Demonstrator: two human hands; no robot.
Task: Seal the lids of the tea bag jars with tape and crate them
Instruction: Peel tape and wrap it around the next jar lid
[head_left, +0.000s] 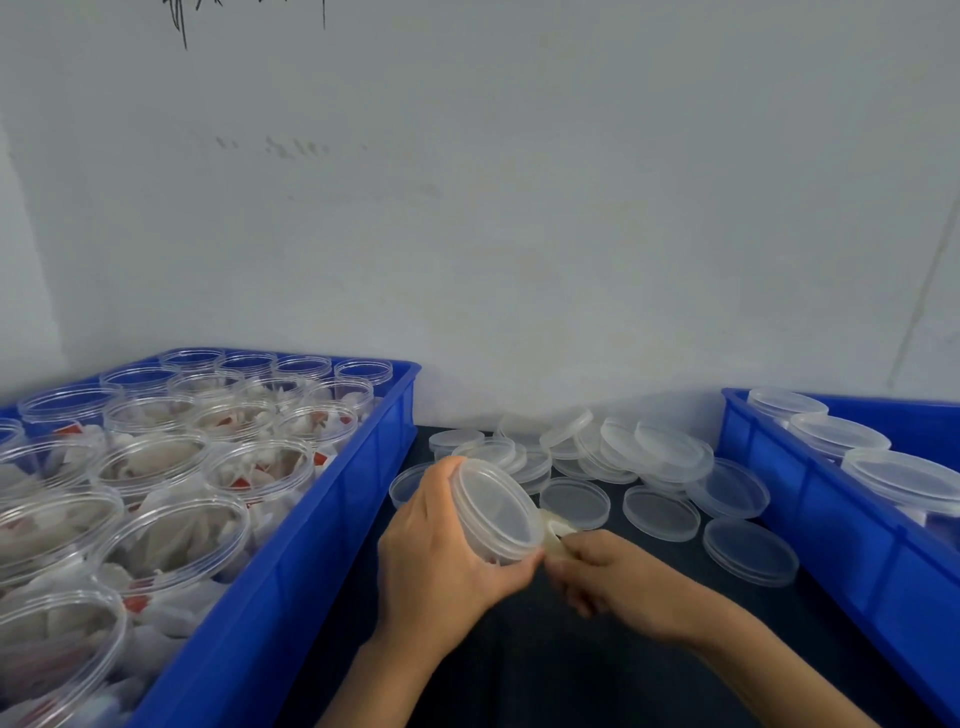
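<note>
Our left hand (436, 545) clamps a lidded clear plastic jar (493, 512); right hand (608, 574) pinches pale tape (557, 532) at its rim. Most jars in the left blue plastic crate (291, 561) remain unlidded.

Open jars (171, 467) fill the left crate (291, 551); loose lids (660, 467) lie between it and the right crate (852, 551), which holds lidded jars (904, 475).

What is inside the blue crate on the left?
The left crate holds open clear jars filled with white tea bags with red tags; the rear jars look empty. The jars cover the crate's floor.
</note>
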